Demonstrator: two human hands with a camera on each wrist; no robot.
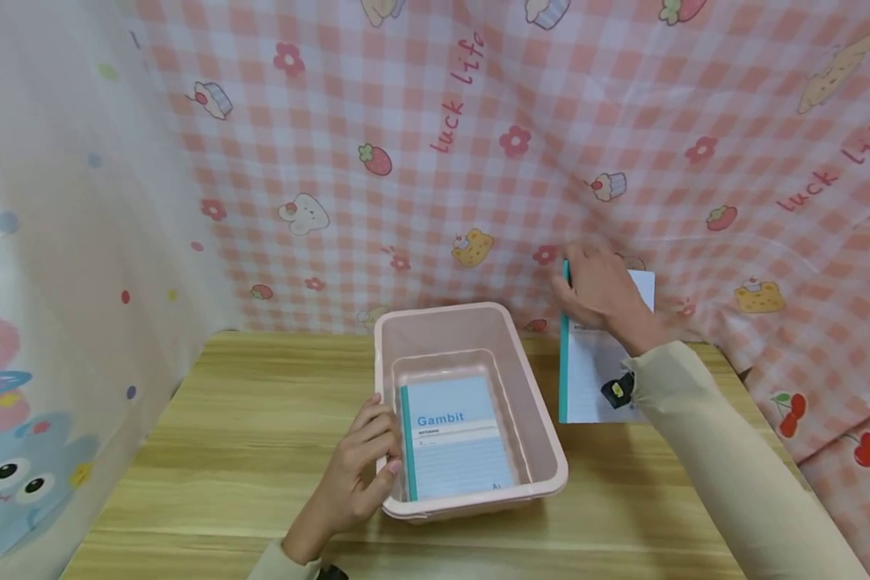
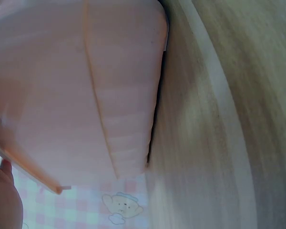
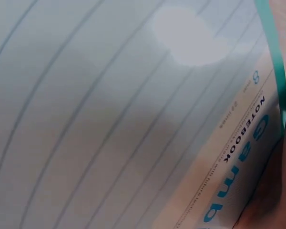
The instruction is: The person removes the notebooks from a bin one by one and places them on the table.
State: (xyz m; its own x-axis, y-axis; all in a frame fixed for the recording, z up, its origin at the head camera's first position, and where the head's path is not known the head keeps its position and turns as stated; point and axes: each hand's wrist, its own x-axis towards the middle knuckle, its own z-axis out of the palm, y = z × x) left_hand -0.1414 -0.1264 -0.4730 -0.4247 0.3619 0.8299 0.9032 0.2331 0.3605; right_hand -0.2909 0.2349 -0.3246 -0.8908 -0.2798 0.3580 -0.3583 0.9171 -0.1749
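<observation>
A pale pink plastic bin (image 1: 471,503) stands on the table, with a light blue "Gambit" notebook (image 1: 458,459) lying flat inside, its teal spine to the left. My left hand (image 1: 355,463) grips the bin's left rim; the left wrist view shows the bin's outer wall (image 2: 52,109) with part of that hand (image 2: 5,195) at the rim. To the right of the bin, my right hand (image 1: 605,290) holds a second notebook (image 1: 596,374) near its top edge. The lined cover and teal spine of this notebook (image 3: 105,124) fill the right wrist view. Its fingertips are hidden in the head view.
The wooden table (image 1: 261,435) extends on both sides of the bin. A pink checked cloth (image 1: 406,185) hangs behind the table's far edge, and a pale printed curtain (image 1: 80,242) hangs at the left. Cloth also hangs along the right side.
</observation>
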